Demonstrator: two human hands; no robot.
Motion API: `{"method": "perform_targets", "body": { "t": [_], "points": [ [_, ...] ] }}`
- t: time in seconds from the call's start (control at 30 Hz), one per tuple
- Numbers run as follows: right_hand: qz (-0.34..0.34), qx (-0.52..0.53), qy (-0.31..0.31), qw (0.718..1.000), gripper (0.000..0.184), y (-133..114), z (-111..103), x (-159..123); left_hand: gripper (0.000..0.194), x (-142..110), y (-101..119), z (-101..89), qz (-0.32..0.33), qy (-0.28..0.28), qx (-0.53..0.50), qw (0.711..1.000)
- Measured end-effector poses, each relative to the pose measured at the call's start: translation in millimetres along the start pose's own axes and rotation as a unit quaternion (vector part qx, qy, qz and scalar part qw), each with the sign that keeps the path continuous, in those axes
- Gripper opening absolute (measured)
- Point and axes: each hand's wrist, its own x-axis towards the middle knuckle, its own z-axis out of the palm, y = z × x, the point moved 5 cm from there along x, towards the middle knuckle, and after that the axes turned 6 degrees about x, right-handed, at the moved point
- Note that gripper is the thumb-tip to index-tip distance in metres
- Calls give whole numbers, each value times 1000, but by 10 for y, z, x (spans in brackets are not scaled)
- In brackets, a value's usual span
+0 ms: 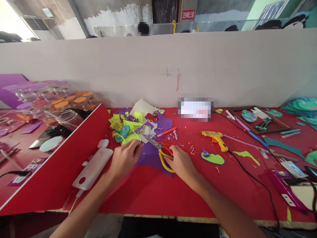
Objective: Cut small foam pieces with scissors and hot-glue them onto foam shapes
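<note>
My right hand (pixel 182 160) grips a pair of scissors (pixel 155 142) by handles that look yellow and red. The metal blades point up and left, toward a pile of green, purple and pale foam scraps (pixel 138 120). To their left is my left hand (pixel 127 154), with its fingers curled together; what they pinch, if anything, is too small to tell. A purple foam sheet (pixel 151 157) lies flat under the scissors and between my hands. Right of my right hand lies a green foam cut-out (pixel 213 158) with a dark border and a small purple piece on it.
A yellow glue gun (pixel 215 139) with a black cord lies to the right, near a wooden frame (pixel 262 130). Left, a pale power bank (pixel 92 169) rests by a red divider (pixel 56 158). A purple power strip (pixel 284 190) sits at the right; a grey partition (pixel 138 72) stands behind.
</note>
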Motion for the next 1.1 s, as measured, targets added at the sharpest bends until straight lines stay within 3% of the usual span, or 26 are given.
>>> {"method": "perform_targets", "body": {
  "t": [0.17,0.3,0.4,0.53,0.67,0.87,0.97,1.1],
  "points": [
    [-49,-12,25,998,12,6,-14,34,26,77,526,268,229,48,-47,971],
    [-99,-28,57,993,6,-20,-80,32,23,97,639,481,296,81,-60,950],
    [-114,-14,56,992,7,-62,-148,8,21,81,609,537,283,90,-89,951],
    [-131,22,66,989,13,-113,-251,-4,19,76,525,540,216,70,-140,964],
    [-121,-1,51,991,7,-80,-251,22,20,90,450,513,170,69,-174,967],
    [-157,-99,-58,981,52,-64,-76,15,23,129,414,468,174,97,-172,965],
    [-179,-113,-94,973,55,-55,-62,1,21,153,370,413,179,137,-165,960],
    [-163,-101,-79,978,55,28,-143,35,21,200,267,377,165,144,-149,964]
  ]
}}
